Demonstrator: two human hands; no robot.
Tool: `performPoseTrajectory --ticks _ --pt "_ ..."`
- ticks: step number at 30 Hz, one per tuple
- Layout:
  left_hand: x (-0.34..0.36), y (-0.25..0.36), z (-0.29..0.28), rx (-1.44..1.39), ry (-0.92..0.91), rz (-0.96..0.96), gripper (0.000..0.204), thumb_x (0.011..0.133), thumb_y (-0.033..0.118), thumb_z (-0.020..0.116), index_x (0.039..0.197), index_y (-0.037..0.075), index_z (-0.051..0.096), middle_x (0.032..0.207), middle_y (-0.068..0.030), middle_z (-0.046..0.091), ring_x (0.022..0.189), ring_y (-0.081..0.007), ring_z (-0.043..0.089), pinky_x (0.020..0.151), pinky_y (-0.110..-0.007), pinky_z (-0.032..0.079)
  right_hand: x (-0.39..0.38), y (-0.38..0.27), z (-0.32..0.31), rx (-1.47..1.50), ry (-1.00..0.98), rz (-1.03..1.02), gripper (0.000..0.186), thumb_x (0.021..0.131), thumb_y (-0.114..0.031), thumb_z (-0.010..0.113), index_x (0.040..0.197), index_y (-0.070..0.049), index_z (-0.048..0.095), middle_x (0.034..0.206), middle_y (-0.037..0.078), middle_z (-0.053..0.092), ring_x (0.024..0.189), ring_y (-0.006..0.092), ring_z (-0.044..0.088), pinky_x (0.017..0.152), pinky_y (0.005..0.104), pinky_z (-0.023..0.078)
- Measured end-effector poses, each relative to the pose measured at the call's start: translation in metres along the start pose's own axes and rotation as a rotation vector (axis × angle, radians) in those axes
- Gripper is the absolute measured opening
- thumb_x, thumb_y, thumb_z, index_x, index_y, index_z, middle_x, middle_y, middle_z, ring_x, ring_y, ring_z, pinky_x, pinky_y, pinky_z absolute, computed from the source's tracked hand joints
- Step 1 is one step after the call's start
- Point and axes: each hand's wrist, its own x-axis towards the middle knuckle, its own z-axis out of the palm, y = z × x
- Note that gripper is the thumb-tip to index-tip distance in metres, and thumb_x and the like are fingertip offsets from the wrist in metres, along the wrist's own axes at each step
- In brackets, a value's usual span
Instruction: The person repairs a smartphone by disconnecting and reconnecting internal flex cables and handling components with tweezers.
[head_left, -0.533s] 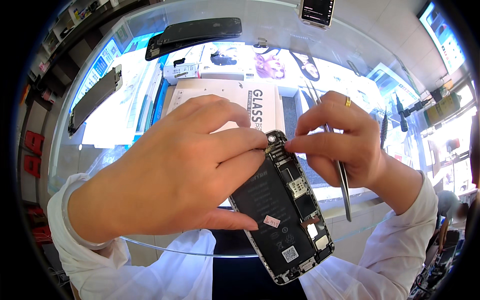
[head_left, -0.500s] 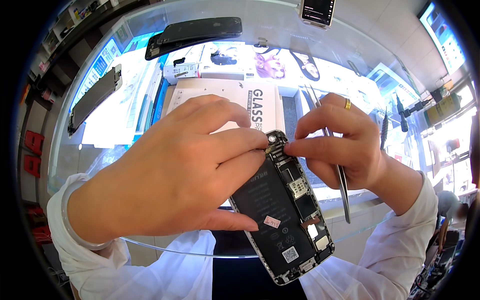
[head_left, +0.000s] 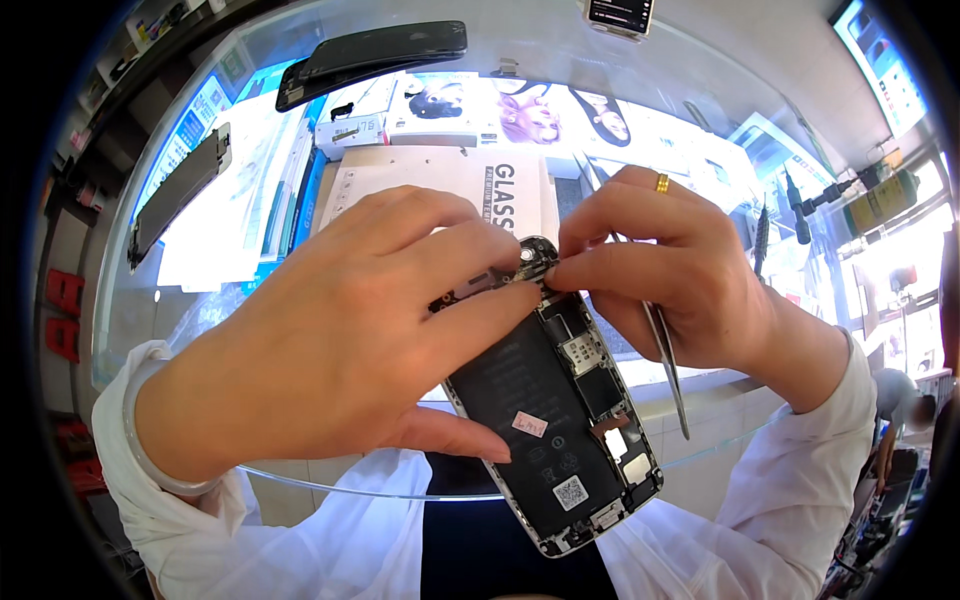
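Note:
An opened smartphone (head_left: 600,392) is tilted in front of me, its black battery (head_left: 510,385) and circuit board showing. My left hand (head_left: 345,325) grips it, thumb at the left edge and fingers across the upper part. With thumb and index finger at the phone's top end, beside the camera, my right hand (head_left: 675,275) touches the small parts there. Metal tweezers (head_left: 666,368) are tucked in that same hand. Whatever lies between its fingertips is too small to make out. A pink sticker (head_left: 530,425) is on the battery.
Beneath the phone is a lit glass counter (head_left: 480,490) with flat boxes (head_left: 430,170) in it. A dark phone with lifted cover (head_left: 385,55) lies at the back left, a separate screen panel (head_left: 182,195) at left. Another phone (head_left: 618,17) stands at the far edge.
The phone has shifted slightly left and up in view, along with the counter. My left fingers have spread, and my right fingertips have moved closer to the left ones at the phone's top.

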Motion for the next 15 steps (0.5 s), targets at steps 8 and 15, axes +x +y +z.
performPoseTrajectory --ticks 8,15 --pt "0.001 0.0 -0.001 0.079 -0.043 0.003 0.082 0.067 0.065 0.074 0.119 0.003 0.066 0.12 -0.0143 0.057 0.12 -0.0381 0.051 0.102 -0.05 0.044 -0.003 0.0 -0.008 -0.01 -0.02 -0.121 0.032 0.061 0.005 0.072 0.092 -0.003 0.074 0.092 0.01 0.065 0.073 0.0244 0.059 0.061 0.0338 0.047" --pt "0.0 0.0 0.0 0.098 -0.032 0.005 0.081 0.066 0.064 0.075 0.118 0.003 0.066 0.119 -0.0133 0.057 0.12 -0.0377 0.051 0.101 -0.05 0.044 -0.007 -0.008 -0.019 0.081 -0.163 -0.071 0.032 0.063 0.005 0.074 0.095 -0.002 0.075 0.094 0.011 0.064 0.074 0.0255 0.058 0.062 0.0353 0.045"
